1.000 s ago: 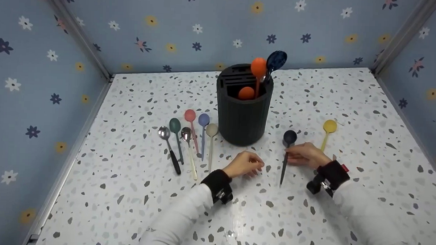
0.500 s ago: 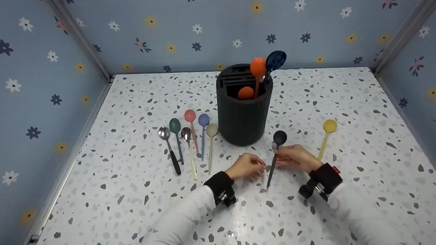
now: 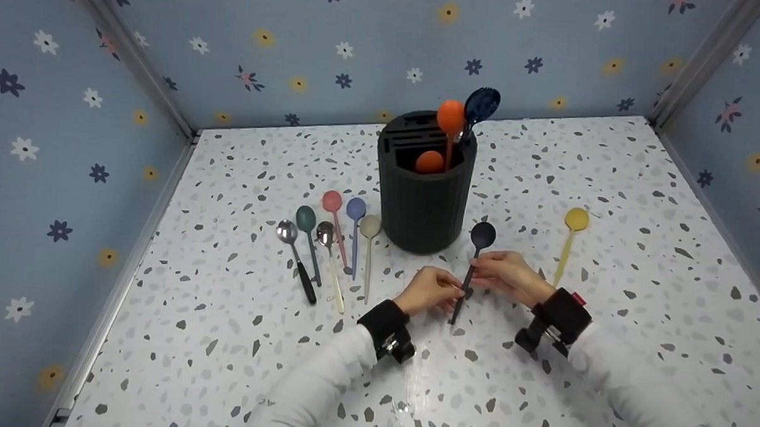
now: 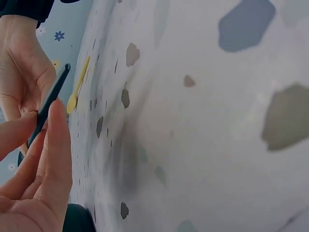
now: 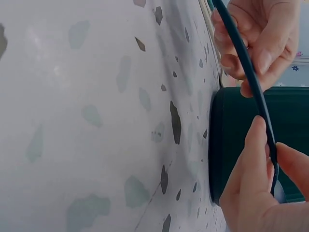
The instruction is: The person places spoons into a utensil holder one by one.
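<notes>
A dark grey spoon [image 3: 483,235] slants bowl-up in front of the black utensil holder [image 3: 421,208]. My right hand [image 3: 509,277] pinches its handle below the bowl, thumb and fingers on either side in the right wrist view. Lower down, my left hand [image 3: 431,291] has the handle between thumb and index finger, as the left wrist view shows near the handle's end [image 4: 60,79]. Two orange spoons [image 3: 450,117] and a dark blue spoon [image 3: 482,105] stand in the holder.
Left of the holder lie several spoons: pink [image 3: 332,201], purple [image 3: 356,208], beige [image 3: 370,226], green [image 3: 305,218], a metal one with a black handle [image 3: 305,282] and another with a cream handle [image 3: 336,288]. A yellow spoon [image 3: 576,219] lies at the right. Flowered panels [image 3: 335,60] enclose the speckled table.
My right hand has carried the dark grey spoon leftward, tilting its handle end toward my left hand. The left fingers, apart from it earlier, now meet the handle.
</notes>
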